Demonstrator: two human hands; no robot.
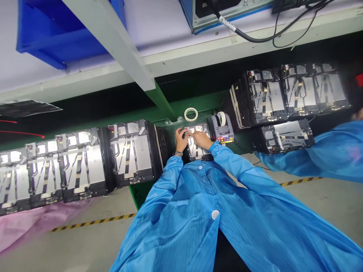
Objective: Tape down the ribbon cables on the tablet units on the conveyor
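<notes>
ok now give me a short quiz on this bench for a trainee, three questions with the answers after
1. Which hand has the wristwatch on its wrist?
2. True or false: the loose tape roll lies on the green bench, apart from the dispenser.
3. What stands beside the right hand?
a) a tape dispenser
b) a blue plastic bin
c) a coil of red wire

Key: 1. the left hand; 2. true; 3. a
</notes>
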